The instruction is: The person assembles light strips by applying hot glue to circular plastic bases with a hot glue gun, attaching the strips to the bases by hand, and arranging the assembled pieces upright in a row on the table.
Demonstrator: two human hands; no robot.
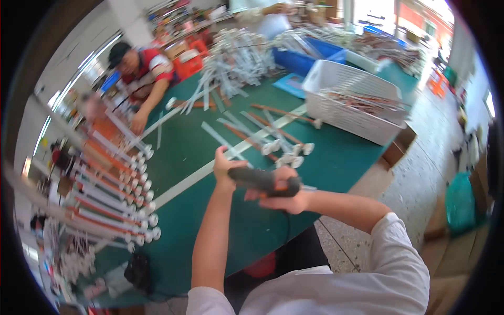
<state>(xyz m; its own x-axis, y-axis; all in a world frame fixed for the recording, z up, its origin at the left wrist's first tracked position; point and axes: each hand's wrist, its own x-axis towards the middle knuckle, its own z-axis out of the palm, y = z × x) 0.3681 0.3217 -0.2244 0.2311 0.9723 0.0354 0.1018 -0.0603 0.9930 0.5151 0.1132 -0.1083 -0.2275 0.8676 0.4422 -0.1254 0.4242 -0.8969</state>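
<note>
My right hand (291,197) is wrapped round the handle of a dark grey and orange pistol-shaped hand tool (254,179), blurred by motion. My left hand (226,168) is close to the tool's front end, thumb up and fingers curled; what it holds, if anything, is hidden. Just beyond both hands, several white and brown strips with round white ends (273,149) lie loosely on the green table (189,155).
Strips with white ends stand in a row (142,215) at the left. A white basket (352,118) of brown strips, a blue bin (289,60) and a heap of white strips (236,58) stand at the back. A co-worker (142,73) reaches over the far left edge.
</note>
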